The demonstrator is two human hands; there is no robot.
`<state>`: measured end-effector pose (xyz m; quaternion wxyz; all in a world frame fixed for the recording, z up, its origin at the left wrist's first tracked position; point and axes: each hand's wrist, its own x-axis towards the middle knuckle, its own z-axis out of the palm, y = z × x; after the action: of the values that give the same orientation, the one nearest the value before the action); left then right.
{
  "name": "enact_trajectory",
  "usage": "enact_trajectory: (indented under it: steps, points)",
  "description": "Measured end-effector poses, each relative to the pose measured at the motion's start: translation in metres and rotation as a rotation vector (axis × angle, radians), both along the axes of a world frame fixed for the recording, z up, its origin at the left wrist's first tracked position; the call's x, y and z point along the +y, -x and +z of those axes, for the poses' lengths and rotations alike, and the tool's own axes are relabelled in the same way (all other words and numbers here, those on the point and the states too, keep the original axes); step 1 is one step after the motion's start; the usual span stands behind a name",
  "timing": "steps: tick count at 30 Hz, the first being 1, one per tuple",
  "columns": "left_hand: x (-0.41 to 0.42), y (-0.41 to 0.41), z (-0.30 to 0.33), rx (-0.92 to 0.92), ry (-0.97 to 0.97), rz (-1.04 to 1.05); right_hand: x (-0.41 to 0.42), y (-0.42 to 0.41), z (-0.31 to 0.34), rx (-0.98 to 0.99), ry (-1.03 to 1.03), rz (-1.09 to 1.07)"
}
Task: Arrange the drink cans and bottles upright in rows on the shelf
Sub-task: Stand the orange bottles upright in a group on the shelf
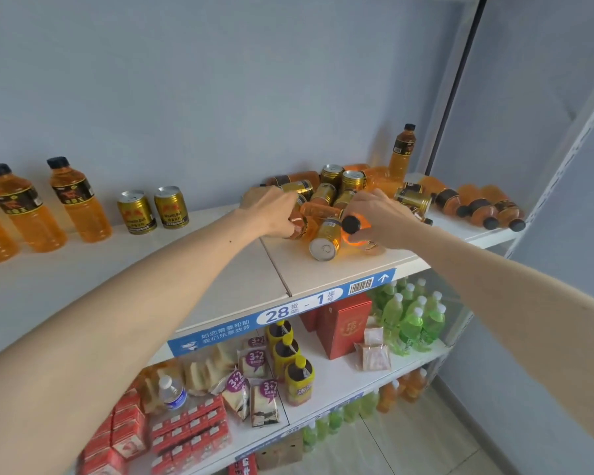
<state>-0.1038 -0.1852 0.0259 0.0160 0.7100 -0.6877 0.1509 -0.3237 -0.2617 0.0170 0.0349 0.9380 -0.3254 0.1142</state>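
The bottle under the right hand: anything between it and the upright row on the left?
Nothing visible. The right hand grips the bottle at the pile's front; the bare shelf runs clear to the two standing cans.

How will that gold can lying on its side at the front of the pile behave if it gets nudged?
The gold can lies on its side near the shelf edge, so it will probably roll, perhaps off the front. It looks sealed, so likely heavy for its size. Its smooth metal may slip in a loose hold.

Both hands in toppled pile: right hand (pixel 379 217) grips bottle (pixel 354 231), left hand (pixel 271 209) on can (pixel 297 222).
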Motion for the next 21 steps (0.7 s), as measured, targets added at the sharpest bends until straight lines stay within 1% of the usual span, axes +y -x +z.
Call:
enact_trajectory:
  steps: [4, 7, 11, 15, 21]
  points:
    - [-0.017, 0.007, 0.035, -0.068, -0.018, -0.004, -0.018, 0.003, 0.02, -0.099, 0.001, -0.154]
    - [-0.03, 0.011, 0.043, -0.091, -0.052, -0.028, -0.029, 0.003, 0.024, -0.146, -0.024, -0.243]
    - [-0.047, 0.012, 0.036, 0.001, -0.089, -0.055, -0.039, 0.001, 0.025, -0.144, -0.04, -0.309]
    - [-0.057, 0.01, 0.037, 0.102, -0.097, -0.058, -0.045, -0.001, 0.026, -0.118, -0.008, -0.349]
    - [-0.055, 0.001, 0.043, 0.116, -0.111, -0.073, -0.049, -0.005, 0.027, -0.144, -0.044, -0.363]
